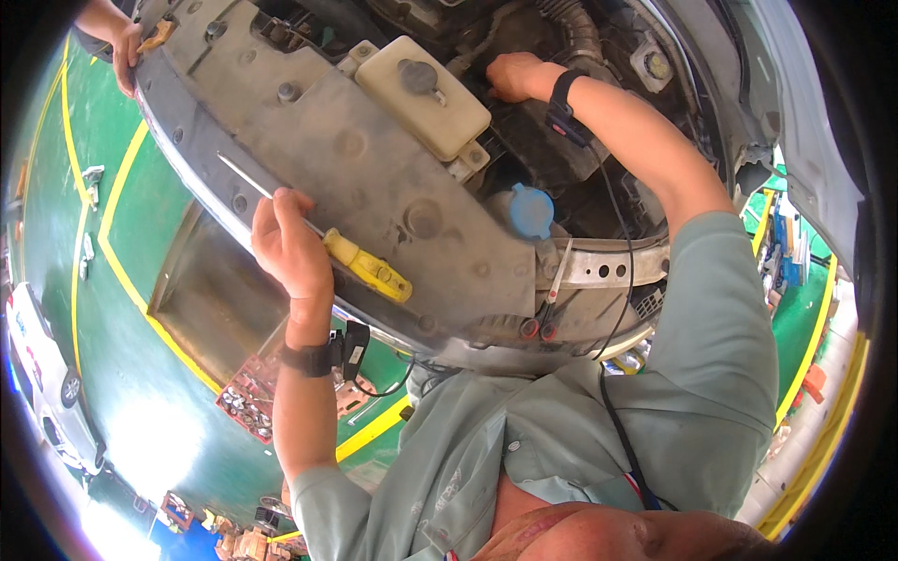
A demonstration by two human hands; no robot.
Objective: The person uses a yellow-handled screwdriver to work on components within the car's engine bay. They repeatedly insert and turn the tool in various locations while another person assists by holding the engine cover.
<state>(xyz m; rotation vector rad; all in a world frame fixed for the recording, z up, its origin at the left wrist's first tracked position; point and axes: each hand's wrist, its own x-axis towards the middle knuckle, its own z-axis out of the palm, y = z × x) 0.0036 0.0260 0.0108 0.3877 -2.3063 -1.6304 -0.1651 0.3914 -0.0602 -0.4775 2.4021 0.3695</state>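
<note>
From where I stand, the right hand (516, 77) is the hard one to read: its fingertips vanish into the dark, cluttered engine bay (524, 136) beyond the cream plastic tank (426, 98), so I cannot tell whether they are gripping, pinching or spread. The left hand (288, 243) is plain enough — fingers curled around the metal shaft of a yellow-handled screwdriver (371, 268), which is held aslant over the broad grey-brown plastic panel (309, 140) at the car's front. Part of that shaft is covered by the fingers. A co-worker's hand (124, 51) rests at the panel's far left edge, its arm cut off by the picture's rim (what the small brown piece (156, 35) beside it is, I can't make out).

Counting up: one screwdriver, one cream tank, one round blue cap (531, 211), one pair of scissors with red-and-black handles (557, 290) near that cap, and two black wristbands (307, 361) — one on each of the person's wrists.
</note>
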